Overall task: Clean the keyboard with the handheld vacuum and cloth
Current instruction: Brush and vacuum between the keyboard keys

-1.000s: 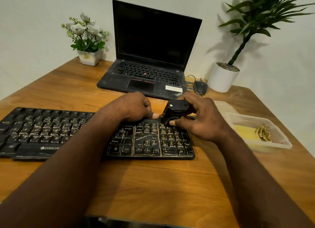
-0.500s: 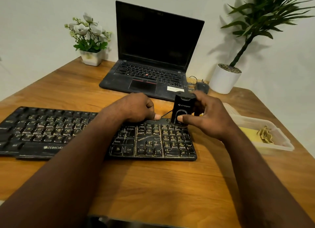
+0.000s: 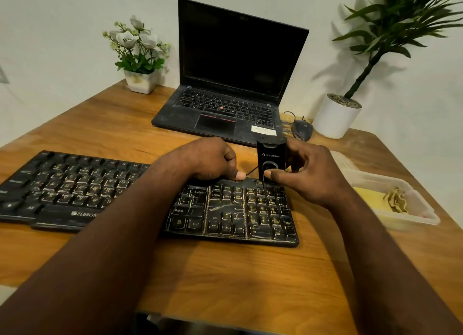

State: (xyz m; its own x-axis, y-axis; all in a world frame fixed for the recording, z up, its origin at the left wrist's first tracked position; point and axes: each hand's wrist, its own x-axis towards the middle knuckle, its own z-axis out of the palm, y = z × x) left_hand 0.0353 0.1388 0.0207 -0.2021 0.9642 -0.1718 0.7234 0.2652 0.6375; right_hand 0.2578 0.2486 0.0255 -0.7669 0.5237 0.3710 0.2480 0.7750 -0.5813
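A dusty black keyboard (image 3: 225,217) lies across the wooden table (image 3: 225,272). My left hand (image 3: 208,159) sits at its rear edge with fingers curled behind it and the thumb pressing on top. My right hand (image 3: 308,176) grips a small black handheld vacuum (image 3: 271,156), which stands upright with its lower end on the keyboard's top right corner. My thumb lies on the oval button on the vacuum's front. A thin dark cord runs between my left thumb and the vacuum. A yellow cloth (image 3: 368,197) lies in a clear plastic container (image 3: 411,219) to the right.
An open black laptop (image 3: 225,109) stands behind the keyboard, with a black mouse (image 3: 303,129) to its right. A white flower pot (image 3: 140,81) sits at the back left and a white plant pot (image 3: 333,119) at the back right. The table's front edge is close to me.
My right hand has turned the vacuum from a tilted, low position to upright, its branded face now towards me. My left hand has stayed at the keyboard's rear edge.
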